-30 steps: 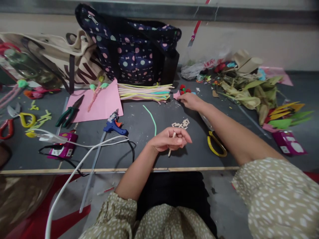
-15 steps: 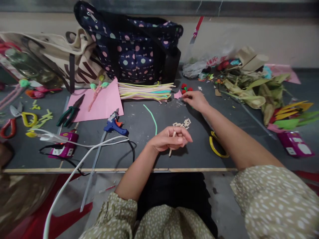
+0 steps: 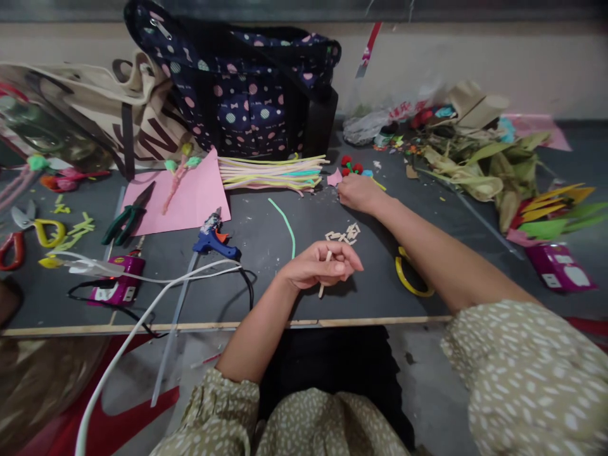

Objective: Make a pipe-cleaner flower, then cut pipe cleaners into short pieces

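Note:
My left hand (image 3: 320, 266) hovers over the table's near side, its fingers curled around a short pale stick (image 3: 329, 256) that pokes out above and below them. Further off, my right hand (image 3: 363, 193) is lowered to the tabletop with the fingers bent together; what is in them is hidden. Beside its fingertips lies a small pink paper piece (image 3: 335, 178). Red pompoms (image 3: 346, 161) sit just behind that hand, and a thin yellow piece (image 3: 379, 184) shows at its far side. Between the hands is a pile of small pale pieces (image 3: 350, 234).
A blue glue gun (image 3: 215, 242), a green strip (image 3: 285, 223), pliers (image 3: 127, 218) and pink paper (image 3: 185, 209) lie to the left. Bundled pipe cleaners (image 3: 270, 172) rest before a dotted bag (image 3: 251, 101). Yellow-handled scissors (image 3: 412, 278) are under my right forearm; dried husks (image 3: 503, 168) lie right.
My right hand has shifted slightly left, its fingers now drawn together and pointing down near the pink piece. The left hand keeps its hold on the stick. The view has moved a little.

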Demonstrator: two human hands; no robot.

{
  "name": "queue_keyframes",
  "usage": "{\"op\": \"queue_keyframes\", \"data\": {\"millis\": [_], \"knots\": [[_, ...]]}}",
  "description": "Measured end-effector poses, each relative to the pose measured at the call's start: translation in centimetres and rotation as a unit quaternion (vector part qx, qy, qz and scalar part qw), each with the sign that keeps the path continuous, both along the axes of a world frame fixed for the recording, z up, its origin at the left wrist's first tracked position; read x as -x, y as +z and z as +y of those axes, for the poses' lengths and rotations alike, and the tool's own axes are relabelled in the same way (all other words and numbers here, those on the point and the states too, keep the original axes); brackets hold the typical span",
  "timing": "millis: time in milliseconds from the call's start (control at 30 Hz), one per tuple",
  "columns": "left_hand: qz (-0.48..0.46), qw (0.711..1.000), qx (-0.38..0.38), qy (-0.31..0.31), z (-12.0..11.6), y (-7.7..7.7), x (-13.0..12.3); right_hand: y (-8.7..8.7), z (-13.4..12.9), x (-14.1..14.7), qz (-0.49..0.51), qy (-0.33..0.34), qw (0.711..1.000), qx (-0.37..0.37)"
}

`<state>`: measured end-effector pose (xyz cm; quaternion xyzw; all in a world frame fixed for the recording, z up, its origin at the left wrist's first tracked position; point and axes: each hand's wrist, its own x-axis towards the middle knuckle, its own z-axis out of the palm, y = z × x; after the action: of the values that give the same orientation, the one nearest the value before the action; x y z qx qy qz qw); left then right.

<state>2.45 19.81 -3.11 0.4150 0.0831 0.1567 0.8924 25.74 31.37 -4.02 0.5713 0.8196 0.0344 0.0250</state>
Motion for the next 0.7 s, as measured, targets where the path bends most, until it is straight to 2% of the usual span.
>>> {"op": "queue_keyframes", "data": {"millis": [100,167,233,300,433,533,600,700], "knots": [[-0.006,1.0,0.003,0.006,0.1,-0.1,0.0,-0.1,0.7,-0.7,0.083,-0.074,0.994,-0.012],[-0.018,1.0,0.005,0.005,0.1,-0.2,0.0,-0.2,1.3,-1.2,0.178,-0.116,0.977,-0.025],[-0.028,1.0,0.006,0.002,0.2,-0.2,0.0,0.0,1.9,-1.6,0.263,-0.12,0.957,-0.027],[-0.028,1.0,0.006,0.003,0.2,-0.2,0.0,0.3,2.4,-1.8,0.29,-0.102,0.951,-0.016],[-0.029,0.999,0.017,0.007,0.2,-0.2,0.1,0.8,2.3,-2.5,0.187,-0.093,0.978,0.023],[-0.04,0.999,0.025,-0.001,0.2,-0.3,0.1,0.2,1.3,-3.1,0.089,-0.078,0.992,0.047],[-0.034,0.999,0.025,-0.009,0.2,-0.2,0.0,-0.4,0.5,-2.9,0.07,-0.05,0.995,0.045],[-0.02,0.999,0.024,-0.011,0.1,-0.1,-0.1,-0.9,-0.4,-1.5,0.098,-0.04,0.994,0.012]]}}
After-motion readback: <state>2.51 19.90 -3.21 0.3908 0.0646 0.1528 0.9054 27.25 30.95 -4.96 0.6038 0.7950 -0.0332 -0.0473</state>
